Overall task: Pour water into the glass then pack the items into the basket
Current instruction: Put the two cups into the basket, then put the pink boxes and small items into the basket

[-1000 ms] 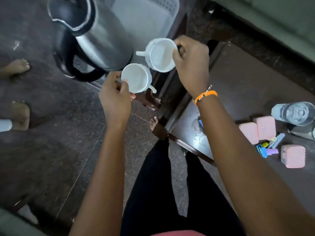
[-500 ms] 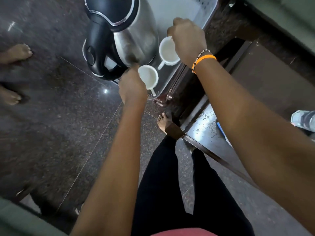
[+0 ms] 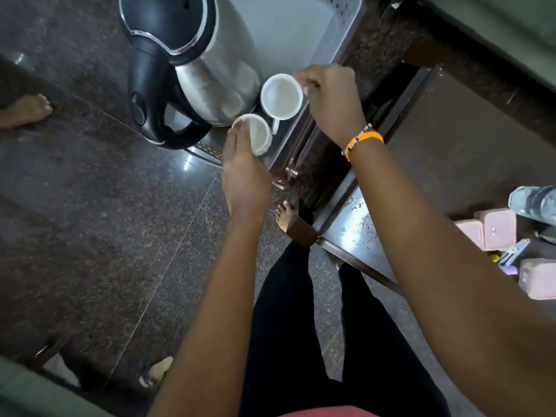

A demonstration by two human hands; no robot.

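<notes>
A pale plastic basket (image 3: 337, 37) stands on the dark floor and holds a steel kettle (image 3: 210, 61) with a black handle. Beside the kettle, low inside the basket, are two white cups. My left hand (image 3: 245, 173) grips the rim of the nearer white cup (image 3: 258, 135). My right hand (image 3: 331, 100), with an orange band at the wrist, pinches the rim of the farther white cup (image 3: 281, 96), whose handle points toward me. Both cups look empty.
A dark low table (image 3: 469, 152) lies to the right with pink boxes (image 3: 496, 228), small coloured items and a clear bottle (image 3: 535, 203) on it. My bare foot (image 3: 285, 213) stands by the table leg. Another person's foot (image 3: 25, 111) is at far left.
Both hands have carried the two cups from above the basket's edge down into the basket beside the kettle. The camera has tilted closer over the basket.
</notes>
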